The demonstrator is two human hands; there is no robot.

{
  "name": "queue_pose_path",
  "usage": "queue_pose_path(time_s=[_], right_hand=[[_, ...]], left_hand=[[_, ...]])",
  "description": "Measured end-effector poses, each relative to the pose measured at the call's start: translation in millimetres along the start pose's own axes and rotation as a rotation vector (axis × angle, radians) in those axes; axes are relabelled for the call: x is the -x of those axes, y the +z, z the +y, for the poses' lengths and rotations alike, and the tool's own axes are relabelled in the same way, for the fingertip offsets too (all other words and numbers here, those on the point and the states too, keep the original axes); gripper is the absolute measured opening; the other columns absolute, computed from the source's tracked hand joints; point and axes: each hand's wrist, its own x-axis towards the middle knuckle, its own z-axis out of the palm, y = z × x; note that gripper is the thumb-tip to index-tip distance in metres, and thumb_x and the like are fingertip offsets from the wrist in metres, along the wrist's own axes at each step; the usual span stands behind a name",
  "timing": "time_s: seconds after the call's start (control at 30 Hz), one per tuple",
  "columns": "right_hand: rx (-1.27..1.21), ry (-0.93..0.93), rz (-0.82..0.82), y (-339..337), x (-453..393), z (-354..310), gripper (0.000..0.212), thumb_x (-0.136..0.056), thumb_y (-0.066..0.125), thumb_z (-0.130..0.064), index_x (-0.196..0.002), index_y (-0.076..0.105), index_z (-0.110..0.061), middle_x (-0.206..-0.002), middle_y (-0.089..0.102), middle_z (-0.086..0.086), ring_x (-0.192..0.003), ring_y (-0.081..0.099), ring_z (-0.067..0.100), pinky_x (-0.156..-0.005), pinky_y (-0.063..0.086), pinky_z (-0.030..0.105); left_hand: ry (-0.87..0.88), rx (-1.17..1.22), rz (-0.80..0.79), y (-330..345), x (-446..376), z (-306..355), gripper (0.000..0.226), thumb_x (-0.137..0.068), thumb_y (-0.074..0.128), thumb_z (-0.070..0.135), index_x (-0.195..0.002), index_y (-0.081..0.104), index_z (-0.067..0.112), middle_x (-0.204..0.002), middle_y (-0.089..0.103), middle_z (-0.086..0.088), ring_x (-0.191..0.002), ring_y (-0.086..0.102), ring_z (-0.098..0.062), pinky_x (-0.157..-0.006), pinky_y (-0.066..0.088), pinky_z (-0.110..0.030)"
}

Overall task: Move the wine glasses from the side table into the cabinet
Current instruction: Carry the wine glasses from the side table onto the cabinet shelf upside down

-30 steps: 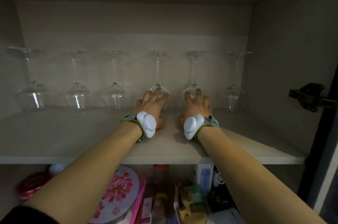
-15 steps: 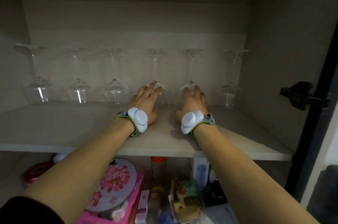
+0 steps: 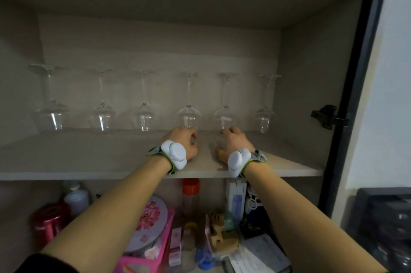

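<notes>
The pale wooden cabinet [image 3: 311, 76] sits in dim, flat light that reaches in from the front; its back corners and the underside of the upper shelf fall into grey shadow. Thin white highlights streak the bowls of the clear upturned wine glasses [image 3: 142, 117]. The cluttered lower shelf looks soft and smeared, especially the shiny red round tin [image 3: 50, 221]. The dark door frame [image 3: 355, 85] bows toward the wide-angle edge.

A pale wooden shelf [image 3: 89, 157] carries six wine glasses [image 3: 144, 117], all upside down on their rims in a row along its back, running from nine o'clock to three o'clock. Both hands rest at the shelf's front, the left hand [image 3: 185, 144] and right hand [image 3: 233, 142] just before the fourth and fifth glasses.
</notes>
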Motion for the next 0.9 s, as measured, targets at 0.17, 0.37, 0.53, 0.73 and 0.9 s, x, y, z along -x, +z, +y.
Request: queue_pose_path(time_s=[0.17, 0.37, 0.53, 0.73, 0.9], right_hand=[[-0.026, 0.108, -0.032, -5.3, 19.8, -9.0, 0.055, -0.09, 0.053, -0.043, -0.138, 0.045, -0.017, -0.138, 0.045, 0.015, -0.123, 0.049, 0.038, -0.098, 0.045, 0.039], [-0.001, 0.088, -0.063, -11.9, 8.5, -7.4, 0.067, -0.083, 0.061, -0.04, -0.142, 0.037, -0.021, -0.14, 0.042, 0.014, -0.124, 0.048, 0.039, -0.099, 0.046, 0.042], [0.017, 0.015, 0.008, -18.5, -15.4, 12.6, 0.074, -0.085, 0.064, -0.033, -0.148, 0.027, -0.02, -0.148, 0.035, 0.014, -0.129, 0.043, 0.041, -0.101, 0.044, 0.044], [0.028, -0.009, -0.03, -14.6, -54.7, 54.6, 0.088, -0.084, 0.065, -0.028, -0.154, 0.012, -0.017, -0.16, 0.013, 0.014, -0.141, 0.03, 0.038, -0.112, 0.034, 0.042], [0.021, -0.071, -0.089, -3.4, -73.2, 68.8, 0.094, -0.084, 0.067, -0.027, -0.155, 0.007, -0.017, -0.162, 0.005, 0.013, -0.145, 0.022, 0.036, -0.115, 0.03, 0.039]], left_hand=[[0.047, 0.046, -0.087, -10.5, 20.1, 3.5, 0.036, -0.087, 0.058, 0.023, -0.122, 0.06, 0.017, -0.125, 0.064, -0.005, -0.113, 0.06, -0.026, -0.094, 0.049, -0.03], [0.124, 0.074, -0.077, -9.9, 6.1, 25.5, 0.042, -0.09, 0.056, 0.021, -0.132, 0.055, 0.015, -0.135, 0.058, -0.007, -0.124, 0.054, -0.025, -0.102, 0.044, -0.031], [0.116, 0.094, -0.087, -1.1, -16.8, 37.3, 0.046, -0.092, 0.052, 0.016, -0.138, 0.049, 0.012, -0.136, 0.057, -0.012, -0.122, 0.055, -0.031, -0.099, 0.046, -0.034], [0.042, 0.16, -0.121, 18.4, -61.4, 42.7, 0.062, -0.089, 0.051, 0.005, -0.148, 0.033, 0.016, -0.149, 0.042, -0.006, -0.136, 0.042, -0.028, -0.104, 0.033, -0.023], [-0.001, 0.066, -0.221, 38.3, -78.8, 42.6, 0.072, -0.091, 0.046, 0.007, -0.154, 0.011, 0.019, -0.161, 0.013, 0.001, -0.148, 0.017, -0.019, -0.12, 0.019, -0.031]])
